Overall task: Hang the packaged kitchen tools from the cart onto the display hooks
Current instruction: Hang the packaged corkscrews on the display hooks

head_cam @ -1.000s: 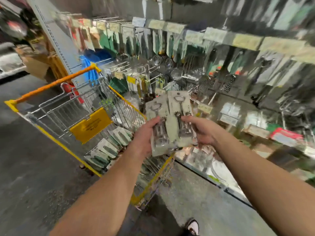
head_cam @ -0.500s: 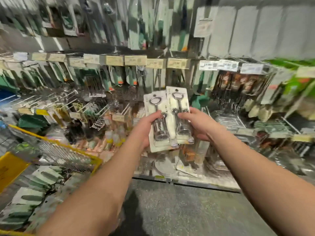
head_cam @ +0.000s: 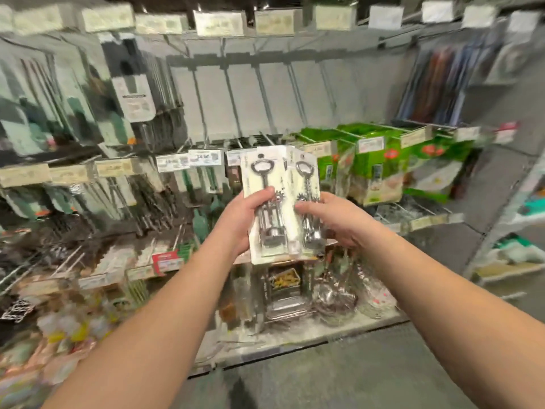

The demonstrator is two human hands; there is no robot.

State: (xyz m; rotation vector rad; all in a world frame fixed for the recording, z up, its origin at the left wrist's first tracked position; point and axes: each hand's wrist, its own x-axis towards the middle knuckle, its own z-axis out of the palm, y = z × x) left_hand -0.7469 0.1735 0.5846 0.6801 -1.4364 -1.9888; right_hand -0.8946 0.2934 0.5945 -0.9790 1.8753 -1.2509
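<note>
Packaged corkscrews (head_cam: 267, 208) gripped by both hands (head_cam: 236, 222), grey pegboard wall (head_cam: 250, 93), speckled floor (head_cam: 368, 364).

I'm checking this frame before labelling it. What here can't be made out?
Head view only:
- Price tags: print blurred by camera motion, unreadable.
- Lower parts of the two corkscrew packs: covered by the left hand and right hand.
- Empty display hooks: tips smeared by blur.
- Cart: outside the frame.
</note>
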